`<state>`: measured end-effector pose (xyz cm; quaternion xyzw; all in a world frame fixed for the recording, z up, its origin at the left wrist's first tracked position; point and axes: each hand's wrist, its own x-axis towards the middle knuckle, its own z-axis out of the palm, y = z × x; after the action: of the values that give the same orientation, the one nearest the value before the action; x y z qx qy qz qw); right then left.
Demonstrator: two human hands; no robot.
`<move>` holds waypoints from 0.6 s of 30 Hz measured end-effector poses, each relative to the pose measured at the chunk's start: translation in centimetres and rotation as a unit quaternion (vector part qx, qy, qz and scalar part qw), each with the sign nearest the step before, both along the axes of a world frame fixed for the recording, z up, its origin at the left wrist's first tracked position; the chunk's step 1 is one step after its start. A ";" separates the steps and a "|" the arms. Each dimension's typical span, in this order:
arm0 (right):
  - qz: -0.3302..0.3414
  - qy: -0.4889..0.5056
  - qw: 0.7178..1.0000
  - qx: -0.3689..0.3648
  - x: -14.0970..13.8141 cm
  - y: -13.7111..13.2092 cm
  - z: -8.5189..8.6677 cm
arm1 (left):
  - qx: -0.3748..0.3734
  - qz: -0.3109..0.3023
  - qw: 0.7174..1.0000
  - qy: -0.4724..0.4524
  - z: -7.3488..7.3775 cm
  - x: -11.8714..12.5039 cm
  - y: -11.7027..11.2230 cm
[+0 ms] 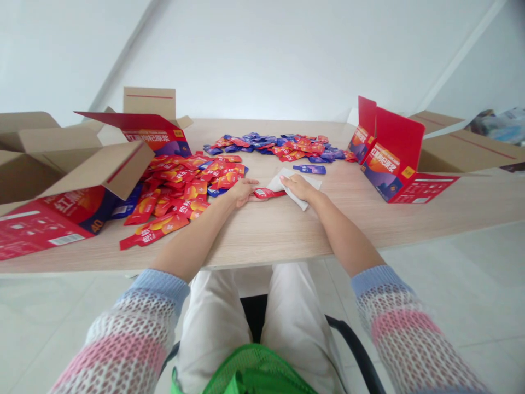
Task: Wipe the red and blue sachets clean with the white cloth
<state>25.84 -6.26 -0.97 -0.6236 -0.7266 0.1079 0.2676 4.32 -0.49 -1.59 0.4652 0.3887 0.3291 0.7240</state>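
Note:
A red sachet (268, 193) lies across the table in front of me. My left hand (243, 193) pinches its left end between closed fingers. My right hand (298, 187) presses a white tissue (275, 180) onto the sachet's other end, with its fingers closed on the tissue; that end is hidden beneath. Just behind the right hand, a purple sachet (309, 169) lies flat by itself. To the left of my left hand spreads a heap of red sachets (176, 186) with a few blue ones among them.
A mixed pile of red and blue sachets (266, 143) runs along the back of the table (262, 241). Open cartons stand on both sides: a red-printed carton (77, 210) at left, another carton (151, 137) behind it, and a red carton (394, 169) at right.

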 end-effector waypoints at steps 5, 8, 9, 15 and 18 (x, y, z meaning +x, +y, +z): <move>-0.097 -0.138 0.985 -0.022 0.2 0.3 -0.3 | 0.006 0.015 1.000 -0.012 0.0 0.1 -0.4; -0.115 -0.191 0.974 -0.051 -0.4 0.1 -0.4 | 0.013 0.028 1.000 -0.006 0.0 0.2 -0.6; -0.107 -0.200 0.972 -0.056 -0.6 0.0 -0.4 | 0.014 0.032 0.999 -0.005 0.0 0.2 -0.7; 0.014 -0.184 0.983 -0.019 -2.1 -0.3 -0.9 | 0.015 0.058 0.998 -0.006 -0.4 0.5 -0.4; 0.075 -0.149 0.986 -0.010 -3.2 -0.4 -1.2 | 0.037 0.055 0.998 0.010 -0.5 0.7 -0.3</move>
<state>22.60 -6.63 -2.13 -0.5794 -0.8018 0.0406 0.1410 5.02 -0.74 -2.14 0.4728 0.4082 0.3779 0.6834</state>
